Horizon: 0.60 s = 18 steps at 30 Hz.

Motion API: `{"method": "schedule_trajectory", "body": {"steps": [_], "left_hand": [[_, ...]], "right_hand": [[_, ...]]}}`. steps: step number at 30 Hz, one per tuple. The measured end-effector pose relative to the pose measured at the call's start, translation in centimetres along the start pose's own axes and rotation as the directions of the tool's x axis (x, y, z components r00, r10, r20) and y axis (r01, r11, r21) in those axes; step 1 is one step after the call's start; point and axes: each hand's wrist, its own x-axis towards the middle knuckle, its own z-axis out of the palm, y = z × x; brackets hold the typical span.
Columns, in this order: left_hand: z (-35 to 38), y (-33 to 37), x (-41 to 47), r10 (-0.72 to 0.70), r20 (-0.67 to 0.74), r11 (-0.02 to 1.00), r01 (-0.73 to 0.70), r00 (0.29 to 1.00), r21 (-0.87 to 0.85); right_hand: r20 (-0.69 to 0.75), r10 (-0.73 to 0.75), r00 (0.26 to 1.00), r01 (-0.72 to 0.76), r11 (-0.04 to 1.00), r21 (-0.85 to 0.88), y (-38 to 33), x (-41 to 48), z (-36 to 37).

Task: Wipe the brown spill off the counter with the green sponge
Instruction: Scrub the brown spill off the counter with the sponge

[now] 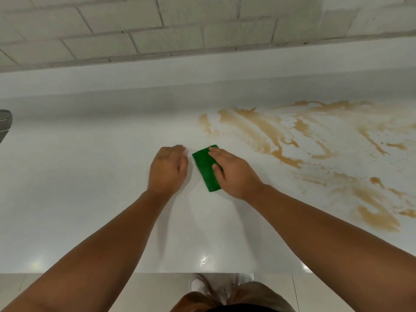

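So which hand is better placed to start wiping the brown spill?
Right. The right hand lies flat on the green sponge, nearer the brown spill; the left hand holds nothing.

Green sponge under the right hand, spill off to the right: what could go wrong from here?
The right hand lies flat on the green sponge, not gripping it, so the sponge may slip out mid-stroke. The brown spill is wide and streaky; one sponge could smear it across the counter or push it over the front edge.
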Motion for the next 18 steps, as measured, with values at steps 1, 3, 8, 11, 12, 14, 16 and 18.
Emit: {"method": "schedule_trajectory", "body": {"steps": [1, 3, 8, 11, 12, 14, 16, 18], "left_hand": [[0.1, 1.3, -0.2, 0.011, -0.034, 1.0, -0.011, 0.999, 0.002], [0.8, 4.7, -0.4, 0.032, 0.006, 0.999, -0.032, 0.999, 0.024], [3.6, 9.9, -0.7, -0.032, 0.25, 0.939, -0.057, 0.968, 0.339], [4.9, 10.5, -1.4, -0.196, 0.302, 0.92, 0.068, 0.933, 0.385], [5.1, 10.5, -1.6, -0.201, 0.324, 0.928, 0.074, 0.924, 0.366], [4.7, 9.9, -1.4, -0.175, 0.387, 0.947, 0.048, 0.905, 0.317], [3.5, 8.6, -0.5, -0.173, 0.426, 0.957, 0.049, 0.888, 0.286], [2.5, 6.7, 1.2, -0.195, 0.452, 0.948, 0.05, 0.871, 0.314]], "right_hand": [[-0.071, 0.01, 0.997, -0.01, 1.0, -0.001, 0.7, -0.6, -0.4], [-0.138, 0.012, 0.99, -0.017, 0.999, -0.038, 2.5, -1.8, -1.4], [-0.143, -0.012, 0.99, -0.009, 0.99, -0.141, 4.8, -2.3, -3.0], [-0.148, -0.013, 0.989, -0.008, 0.99, -0.14, 5.0, -1.8, -3.2], [-0.142, -0.016, 0.99, -0.005, 0.99, -0.143, 5.2, -1.7, -3.1], [-0.106, -0.02, 0.994, 0.001, 0.985, -0.175, 5.3, -1.7, -3.0], [-0.063, -0.014, 0.998, 0.001, 0.98, -0.201, 5.4, -1.8, -2.7], [-0.038, 0.014, 0.999, -0.022, 0.976, -0.215, 5.4, -1.7, -2.4]]}}
